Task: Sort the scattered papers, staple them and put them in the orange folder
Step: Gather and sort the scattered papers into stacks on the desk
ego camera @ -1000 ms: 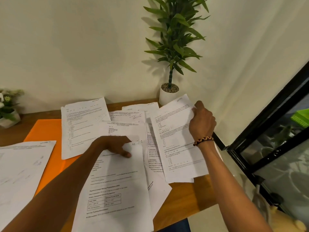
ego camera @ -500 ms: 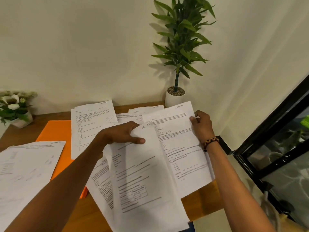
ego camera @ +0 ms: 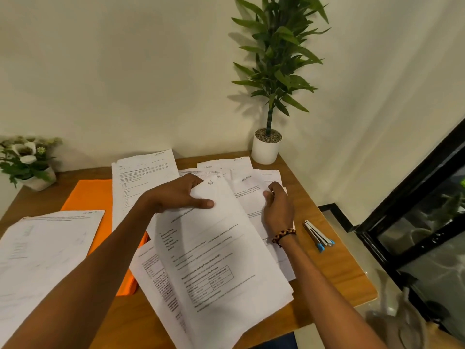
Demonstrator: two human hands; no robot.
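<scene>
My left hand (ego camera: pixel 176 195) grips the top edge of a printed sheet marked S1 (ego camera: pixel 221 253), held slanted over other papers at the table's middle. My right hand (ego camera: pixel 278 210) rests with curled fingers on the sheet marked Section 6 (ego camera: pixel 247 195) just right of it; a beaded bracelet is on that wrist. The orange folder (ego camera: pixel 88 197) lies flat at the left, partly under a white page (ego camera: pixel 141 182) and another sheet (ego camera: pixel 47 250). More papers (ego camera: pixel 226 163) fan out behind. A stapler (ego camera: pixel 318 235) with blue tips lies right of my right wrist.
A tall green plant in a white pot (ego camera: pixel 266 149) stands at the table's back right corner. A small flower pot (ego camera: pixel 30 165) sits at the back left. The wooden table's (ego camera: pixel 337 270) right edge borders a black-framed glass panel (ego camera: pixel 412 222).
My left hand has lifted the S1 sheet and carried it right, over the Section 6 sheet. My right hand has lowered that sheet onto the table, uncovering the stapler.
</scene>
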